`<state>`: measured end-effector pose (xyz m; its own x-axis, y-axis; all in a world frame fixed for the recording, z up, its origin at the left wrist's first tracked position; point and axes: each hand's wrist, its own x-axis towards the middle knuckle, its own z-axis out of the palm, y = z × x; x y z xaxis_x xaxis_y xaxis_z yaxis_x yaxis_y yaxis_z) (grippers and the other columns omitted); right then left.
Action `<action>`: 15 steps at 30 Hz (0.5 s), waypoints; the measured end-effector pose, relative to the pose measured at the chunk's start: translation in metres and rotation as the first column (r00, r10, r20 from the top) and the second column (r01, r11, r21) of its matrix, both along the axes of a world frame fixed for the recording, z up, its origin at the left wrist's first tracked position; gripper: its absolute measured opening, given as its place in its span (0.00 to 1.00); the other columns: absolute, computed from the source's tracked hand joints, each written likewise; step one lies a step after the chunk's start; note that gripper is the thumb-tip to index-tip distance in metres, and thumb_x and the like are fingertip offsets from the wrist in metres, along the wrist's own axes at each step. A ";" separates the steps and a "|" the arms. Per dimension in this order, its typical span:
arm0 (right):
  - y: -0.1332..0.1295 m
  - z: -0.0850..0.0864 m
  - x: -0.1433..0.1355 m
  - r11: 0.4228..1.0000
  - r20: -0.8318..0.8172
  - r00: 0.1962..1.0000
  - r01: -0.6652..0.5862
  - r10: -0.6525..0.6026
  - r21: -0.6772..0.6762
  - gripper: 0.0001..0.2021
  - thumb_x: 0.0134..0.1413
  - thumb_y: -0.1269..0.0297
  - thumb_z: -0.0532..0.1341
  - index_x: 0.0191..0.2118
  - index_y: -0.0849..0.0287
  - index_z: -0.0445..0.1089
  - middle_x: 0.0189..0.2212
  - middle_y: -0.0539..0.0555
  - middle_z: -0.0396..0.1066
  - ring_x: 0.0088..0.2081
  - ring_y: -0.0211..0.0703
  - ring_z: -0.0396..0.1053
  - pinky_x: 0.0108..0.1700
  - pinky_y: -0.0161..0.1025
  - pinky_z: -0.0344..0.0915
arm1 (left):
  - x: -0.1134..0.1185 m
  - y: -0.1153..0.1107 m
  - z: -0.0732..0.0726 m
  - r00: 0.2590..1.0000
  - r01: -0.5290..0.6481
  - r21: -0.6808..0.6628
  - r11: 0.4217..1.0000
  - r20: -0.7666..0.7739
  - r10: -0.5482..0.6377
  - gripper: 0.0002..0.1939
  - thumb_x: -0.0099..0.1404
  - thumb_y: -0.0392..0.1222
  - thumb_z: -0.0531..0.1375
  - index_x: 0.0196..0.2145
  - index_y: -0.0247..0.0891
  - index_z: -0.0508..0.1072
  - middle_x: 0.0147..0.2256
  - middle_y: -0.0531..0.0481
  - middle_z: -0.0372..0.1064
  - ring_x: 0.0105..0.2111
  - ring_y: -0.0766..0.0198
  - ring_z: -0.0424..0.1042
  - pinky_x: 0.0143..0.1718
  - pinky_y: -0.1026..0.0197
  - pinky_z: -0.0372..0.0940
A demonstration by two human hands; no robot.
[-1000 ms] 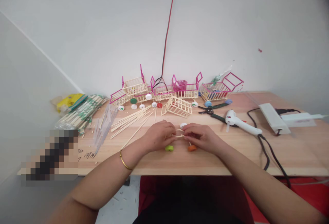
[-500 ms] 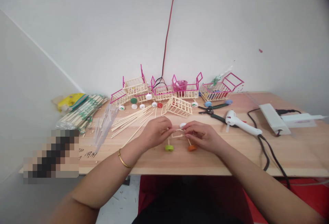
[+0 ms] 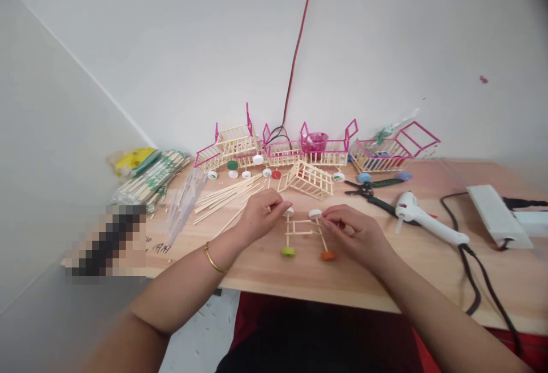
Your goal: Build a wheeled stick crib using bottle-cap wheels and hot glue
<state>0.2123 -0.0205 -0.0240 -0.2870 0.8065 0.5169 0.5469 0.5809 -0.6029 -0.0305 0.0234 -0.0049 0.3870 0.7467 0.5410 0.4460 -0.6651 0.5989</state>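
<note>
A small frame of thin sticks stands near the table's front edge, with a green cap and an orange cap at its near ends and two white caps at its far ends. My left hand pinches the frame at its far left white cap, which the fingers partly cover. At the far right, the thumb and fingers of my right hand are closed on the frame beside the other white cap.
Stick carts with magenta rims line the wall behind an unpainted stick basket. Loose sticks lie left of it. Pliers, a white glue gun, its cable and a white power strip are on the right.
The hands have moved apart and toward the frame's far corners, so its middle and both white caps now show. The whole view has shifted, with the table things appearing further right.
</note>
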 end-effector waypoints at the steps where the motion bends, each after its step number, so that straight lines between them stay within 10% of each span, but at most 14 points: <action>1: -0.001 0.001 0.000 1.000 0.002 1.000 0.005 -0.005 -0.008 0.05 0.59 0.65 0.58 0.33 0.56 0.71 0.37 0.55 0.72 0.36 0.42 0.71 0.36 0.38 0.68 | 0.000 0.001 0.000 1.000 -0.003 -0.009 1.000 0.009 0.003 0.16 0.66 0.44 0.56 0.22 0.35 0.68 0.24 0.51 0.68 0.26 0.68 0.65 0.31 0.64 0.60; 15: -0.014 0.014 -0.001 0.999 -0.074 0.997 -0.024 0.022 -0.035 0.05 0.60 0.68 0.57 0.36 0.56 0.69 0.36 0.55 0.73 0.41 0.43 0.71 0.42 0.39 0.68 | -0.009 0.017 -0.004 0.988 -0.123 0.051 0.991 -0.091 0.127 0.19 0.68 0.44 0.54 0.20 0.36 0.62 0.20 0.54 0.59 0.23 0.70 0.60 0.27 0.65 0.55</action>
